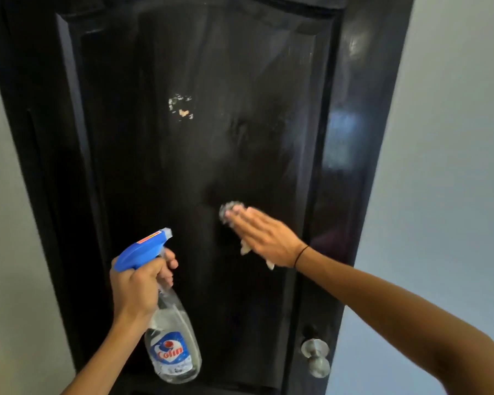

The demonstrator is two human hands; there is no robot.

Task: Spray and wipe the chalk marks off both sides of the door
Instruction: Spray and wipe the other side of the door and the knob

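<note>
Pressing flat-fingered, the right hand (264, 238) is wiping the cloth (244, 248) across the door (183, 166); the left hand (139, 283) is gripping the spray bottle (170, 337). Overlapping strokes upward toward the white marks (180, 107) should work best.

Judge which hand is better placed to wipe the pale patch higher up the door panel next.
Right. The right hand already presses the cloth flat on the door, just below the patch. The left hand grips the spray bottle.
</note>
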